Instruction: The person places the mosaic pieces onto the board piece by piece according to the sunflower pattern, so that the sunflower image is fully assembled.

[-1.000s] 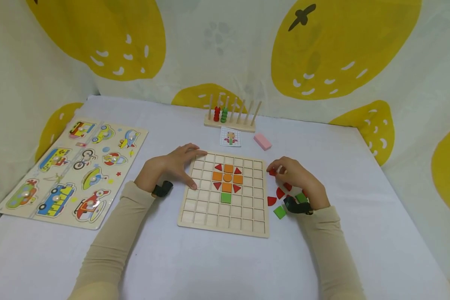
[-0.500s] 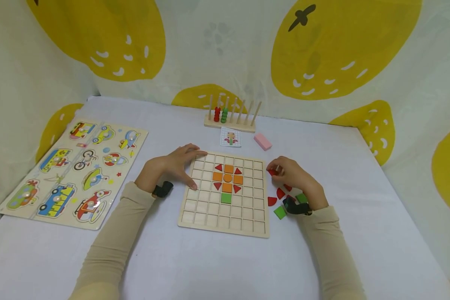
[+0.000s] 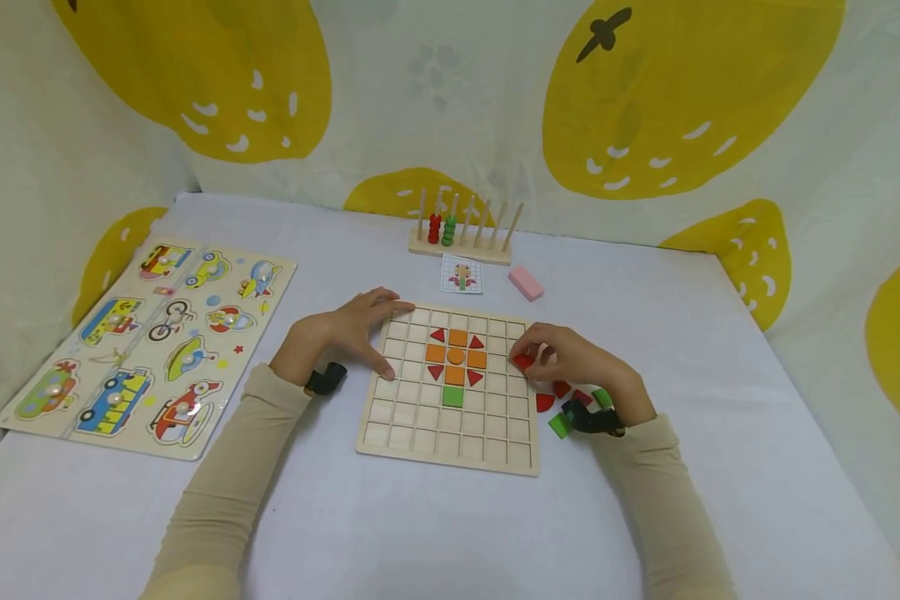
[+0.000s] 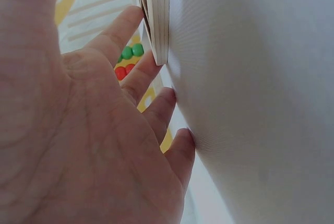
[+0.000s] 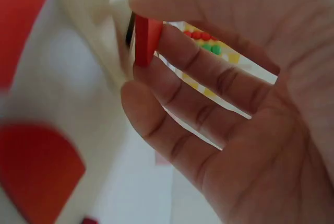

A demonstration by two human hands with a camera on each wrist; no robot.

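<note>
A square wooden grid board [image 3: 412,417] lies on the table with orange square tiles, an orange round tile [image 3: 456,356], small red triangle tiles and a green square tile [image 3: 452,396] in its cells. My left hand [image 3: 356,329] is spread at the board's upper left, thumb on its left side and a fingertip by the top corner. In the left wrist view, the fingertips reach the board's edge [image 4: 160,20]. Over the board's right edge, my right hand [image 3: 570,354] pinches a red tile [image 5: 147,41] between thumb and fingers.
Loose red quarter-circle tiles [image 3: 544,402] and green square tiles [image 3: 559,426] lie right of the board, partly under the right wrist. Behind stand a pattern card [image 3: 462,273], a pink block [image 3: 526,283] and a peg rack [image 3: 457,248] with beads. A vehicle puzzle [image 3: 150,342] lies left.
My right hand has moved left with the red tile, from beside the board to over its right edge. The left hand has stayed in place.
</note>
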